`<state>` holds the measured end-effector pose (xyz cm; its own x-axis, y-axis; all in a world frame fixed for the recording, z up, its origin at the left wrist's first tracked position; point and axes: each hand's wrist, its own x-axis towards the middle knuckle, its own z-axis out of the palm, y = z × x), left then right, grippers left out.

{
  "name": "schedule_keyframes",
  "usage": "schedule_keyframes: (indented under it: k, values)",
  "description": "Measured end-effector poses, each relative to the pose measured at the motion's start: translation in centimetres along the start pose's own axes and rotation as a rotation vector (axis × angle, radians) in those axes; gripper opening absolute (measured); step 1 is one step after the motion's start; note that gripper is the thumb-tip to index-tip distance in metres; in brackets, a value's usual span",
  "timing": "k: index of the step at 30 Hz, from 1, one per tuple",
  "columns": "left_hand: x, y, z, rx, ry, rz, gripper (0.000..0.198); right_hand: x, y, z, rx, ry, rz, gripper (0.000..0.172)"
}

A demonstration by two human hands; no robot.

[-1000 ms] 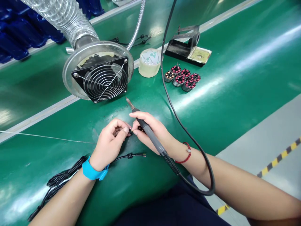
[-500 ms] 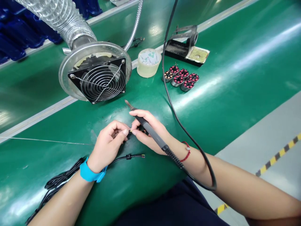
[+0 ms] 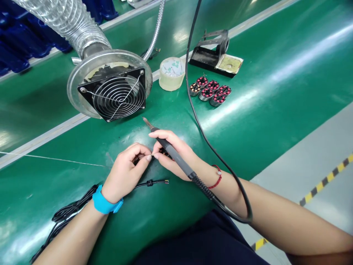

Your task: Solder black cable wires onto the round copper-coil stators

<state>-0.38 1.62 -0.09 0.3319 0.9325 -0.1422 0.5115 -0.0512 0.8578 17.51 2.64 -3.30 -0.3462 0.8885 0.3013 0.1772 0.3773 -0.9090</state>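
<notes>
My left hand [image 3: 128,165] pinches a thin wire end between thumb and forefinger. My right hand [image 3: 176,154] holds a soldering iron [image 3: 176,156] across its palm, the tip pointing up and left toward the fan. Its thumb and a finger also pinch at the fine wire, close to the left fingertips. A small round part [image 3: 164,151] is partly hidden under the right fingers. Below the hands a black cable [image 3: 149,183] with stripped coloured ends lies on the green table [image 3: 154,217].
A fume extractor fan [image 3: 120,99] hangs at the upper left. Behind the hands stand a tape roll [image 3: 171,75], several round coils [image 3: 213,86] and an iron stand [image 3: 206,59] with sponge. Coiled black cables [image 3: 66,211] lie left. The iron's cord [image 3: 200,125] loops over my right forearm.
The view has shifted slightly. Both hands stay together, and the fingertips have come a little apart, with more of the thin wire showing between them.
</notes>
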Motion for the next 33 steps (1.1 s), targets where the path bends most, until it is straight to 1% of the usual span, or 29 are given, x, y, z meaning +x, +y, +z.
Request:
schedule_keyframes:
  k: [2,5,7,9,12,14,16,22,26,33]
  values:
    - [0.0,0.0,0.1,0.047,0.023,0.02,0.011,-0.1,-0.3,-0.4,-0.045,0.011,0.014,0.04]
    - [0.1,0.2,0.3,0.115,0.045,0.058,0.013,-0.8,-1.6,-1.7,-0.061,0.065,0.126,0.037]
    - [0.1,0.3,0.4,0.145,0.055,0.087,0.015,-1.7,-2.7,-2.5,-0.076,0.112,0.201,0.033]
    - [0.2,0.3,0.6,0.169,0.063,0.11,0.016,-3.0,-3.7,-2.9,-0.114,0.164,0.212,0.028]
    - [0.3,0.3,0.8,0.188,0.083,0.131,0.016,-5.3,-4.1,-2.7,-0.166,0.223,0.138,0.023]
    - [0.3,0.2,0.9,0.193,0.091,0.135,0.016,-6.4,-3.9,-2.3,-0.192,0.26,0.053,0.025]
    - [0.4,0.1,1.0,0.195,0.09,0.134,0.016,-7.0,-3.6,-2.0,-0.22,0.281,0.001,0.026]
    - [0.4,0.2,1.1,0.222,0.108,0.139,0.015,-6.8,-3.5,-2.0,-0.285,0.245,-0.023,0.019]
    - [0.4,0.2,1.2,0.231,0.104,0.146,0.016,-6.8,-3.5,-2.0,-0.268,0.264,-0.012,0.018]
    - [0.4,0.0,1.1,0.229,0.108,0.136,0.014,-7.0,-3.2,-1.9,-0.222,0.257,-0.005,0.018]
